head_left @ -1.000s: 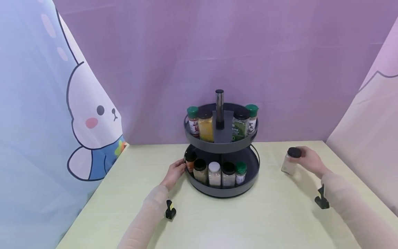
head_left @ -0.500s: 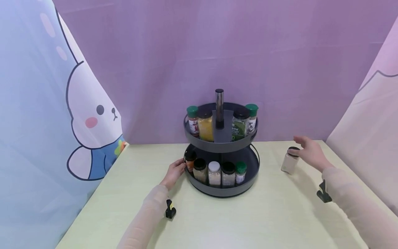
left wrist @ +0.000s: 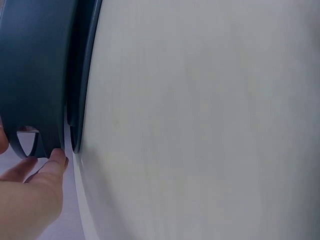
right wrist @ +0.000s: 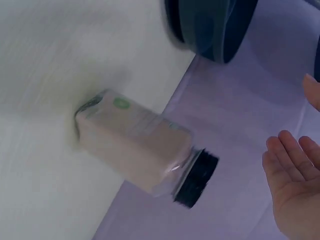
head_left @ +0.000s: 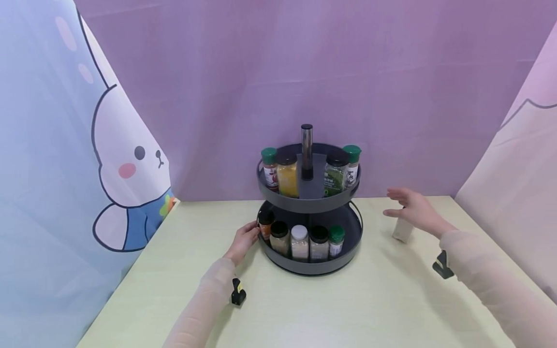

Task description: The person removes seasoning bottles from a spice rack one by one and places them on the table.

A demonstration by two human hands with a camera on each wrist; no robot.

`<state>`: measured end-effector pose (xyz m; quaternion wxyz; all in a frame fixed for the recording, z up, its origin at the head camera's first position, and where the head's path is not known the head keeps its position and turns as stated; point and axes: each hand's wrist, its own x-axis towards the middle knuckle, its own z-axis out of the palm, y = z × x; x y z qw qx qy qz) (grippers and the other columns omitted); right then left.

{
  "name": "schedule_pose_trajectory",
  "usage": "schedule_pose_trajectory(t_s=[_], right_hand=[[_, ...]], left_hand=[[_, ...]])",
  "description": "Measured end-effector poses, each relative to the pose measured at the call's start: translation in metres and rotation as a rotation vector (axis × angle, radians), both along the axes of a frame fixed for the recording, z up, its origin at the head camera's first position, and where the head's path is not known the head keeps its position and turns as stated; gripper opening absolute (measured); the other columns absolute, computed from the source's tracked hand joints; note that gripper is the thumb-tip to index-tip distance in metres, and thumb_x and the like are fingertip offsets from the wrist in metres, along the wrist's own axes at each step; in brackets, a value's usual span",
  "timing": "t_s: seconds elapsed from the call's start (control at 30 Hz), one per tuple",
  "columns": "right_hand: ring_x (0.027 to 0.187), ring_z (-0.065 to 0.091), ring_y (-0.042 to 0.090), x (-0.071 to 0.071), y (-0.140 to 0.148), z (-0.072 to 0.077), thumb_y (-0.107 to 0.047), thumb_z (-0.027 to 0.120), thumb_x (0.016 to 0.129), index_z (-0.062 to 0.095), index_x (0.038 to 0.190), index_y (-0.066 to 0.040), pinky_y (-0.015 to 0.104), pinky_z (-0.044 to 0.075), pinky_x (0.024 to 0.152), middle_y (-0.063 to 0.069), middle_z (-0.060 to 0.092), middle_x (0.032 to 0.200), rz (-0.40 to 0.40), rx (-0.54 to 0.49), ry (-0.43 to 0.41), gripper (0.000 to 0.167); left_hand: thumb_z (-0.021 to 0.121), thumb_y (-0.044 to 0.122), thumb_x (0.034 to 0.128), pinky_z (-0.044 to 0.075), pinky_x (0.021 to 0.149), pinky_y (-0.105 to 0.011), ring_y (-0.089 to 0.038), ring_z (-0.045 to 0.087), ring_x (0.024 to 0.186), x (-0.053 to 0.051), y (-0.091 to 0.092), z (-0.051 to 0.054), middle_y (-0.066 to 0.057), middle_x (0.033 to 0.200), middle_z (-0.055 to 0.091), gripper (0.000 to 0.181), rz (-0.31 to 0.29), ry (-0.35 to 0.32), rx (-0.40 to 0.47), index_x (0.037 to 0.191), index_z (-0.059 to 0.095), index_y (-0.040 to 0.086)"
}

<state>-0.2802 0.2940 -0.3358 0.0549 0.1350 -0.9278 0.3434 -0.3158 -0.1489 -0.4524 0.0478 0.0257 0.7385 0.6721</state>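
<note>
Left hand (head_left: 241, 244): fingertips on the side rim of the lower tray (head_left: 309, 268); whether they pinch it, I cannot tell.
Lower tray: five spice jars (head_left: 300, 245) along its front.
Right hand (head_left: 417, 211): thumb apart from straight fingers, holding nothing, just beside the lone jar (head_left: 403, 231).
Lone jar: black-capped, upright on the table (head_left: 348, 309), right of both trays.
Upper tray (head_left: 310, 207): four more.
Purple cloth (head_left: 217, 96): behind.

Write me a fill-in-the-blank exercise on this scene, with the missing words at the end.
1. Only the ____ hand touches the two-tier rack.
2. The loose jar near the right hand has a cap coloured ____.
3. Of five jars visible on the lower tray, the middle jar is capped in ____.
4. The upper tray carries two black-capped jars and two capped in ____.

Missing words: left; black; white; green.
</note>
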Motion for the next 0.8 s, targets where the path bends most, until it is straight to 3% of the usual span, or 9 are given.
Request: schedule_pose_trajectory(t_s=[0.2, 0.47, 0.8], right_hand=[[0.118, 0.045, 0.044, 0.002, -0.021, 0.001, -0.018, 0.070, 0.080, 0.038, 0.133, 0.007, 0.053, 0.035, 0.102, 0.029, 0.050, 0.125, 0.105, -0.010, -0.019, 0.066], [0.116, 0.049, 0.038, 0.008, -0.043, -0.001, -0.025, 0.071, 0.079, 0.044, 0.130, 0.002, 0.052, 0.037, 0.101, 0.023, 0.054, 0.123, 0.159, 0.026, -0.080, 0.064], [0.125, 0.041, 0.040, 0.009, -0.066, -0.012, -0.021, 0.069, 0.081, 0.042, 0.132, 0.002, 0.052, 0.035, 0.104, 0.023, 0.045, 0.134, 0.266, -0.011, -0.162, 0.063]], left_hand=[[0.041, 0.010, 0.0957, 0.034, 0.107, -0.040, -0.032, 0.037, 0.130, 0.000, 0.001, -0.001, -0.023, 0.142, 0.035, 0.046, 0.016, -0.011, 0.005, 0.138, 0.033, -0.006], [0.040, 0.009, 0.0959, 0.034, 0.107, -0.041, -0.033, 0.036, 0.130, 0.001, 0.001, -0.002, -0.024, 0.141, 0.035, 0.046, 0.015, -0.011, 0.028, 0.138, 0.031, -0.007], [0.041, 0.009, 0.0956, 0.033, 0.107, -0.042, -0.035, 0.036, 0.130, 0.000, 0.002, 0.001, -0.026, 0.141, 0.035, 0.046, 0.013, -0.002, 0.024, 0.137, 0.032, -0.009]])
